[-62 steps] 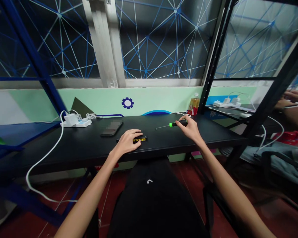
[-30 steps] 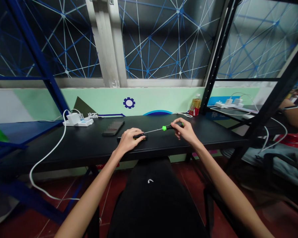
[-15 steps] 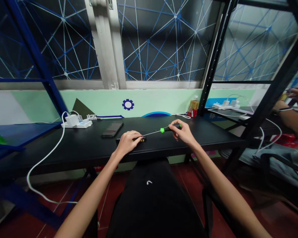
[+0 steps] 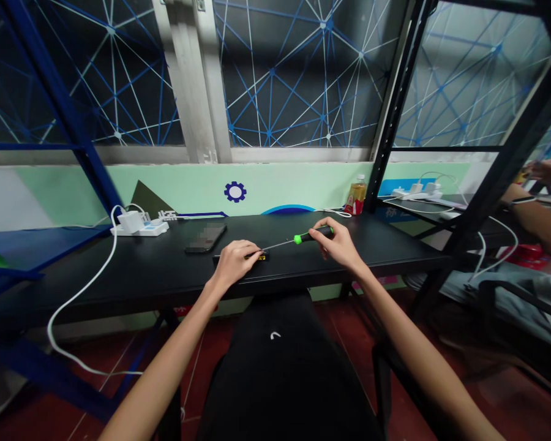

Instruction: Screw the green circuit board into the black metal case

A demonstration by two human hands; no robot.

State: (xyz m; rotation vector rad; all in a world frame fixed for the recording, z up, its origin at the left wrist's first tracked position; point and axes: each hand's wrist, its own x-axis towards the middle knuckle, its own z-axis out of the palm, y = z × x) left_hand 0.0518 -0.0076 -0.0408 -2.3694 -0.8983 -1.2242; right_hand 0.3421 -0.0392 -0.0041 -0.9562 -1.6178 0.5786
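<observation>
My right hand [image 4: 338,244] is closed around the black handle of a screwdriver with a bright green collar [image 4: 297,239]. Its thin metal shaft points left, nearly level, just above the desk. The shaft's tip meets the fingertips of my left hand [image 4: 234,262]. Those fingers are closed on a small, dark, long object with a yellow mark [image 4: 262,258], lying on the desk. Most of that object is hidden under the hand, so its kind cannot be made out. Whatever the screwdriver's tip touches is too small to see.
Left of my hands, a phone [image 4: 206,238] lies on the black desk [image 4: 133,269]. Behind it sits a white power strip [image 4: 143,228] with a trailing cable. A drink bottle [image 4: 357,196] stands at the back right. At far right, another person's arm [image 4: 532,211] shows beside a neighbouring desk.
The view has shifted very slightly. Both hands keep their hold, with the screwdriver's tip still at my left fingertips.
</observation>
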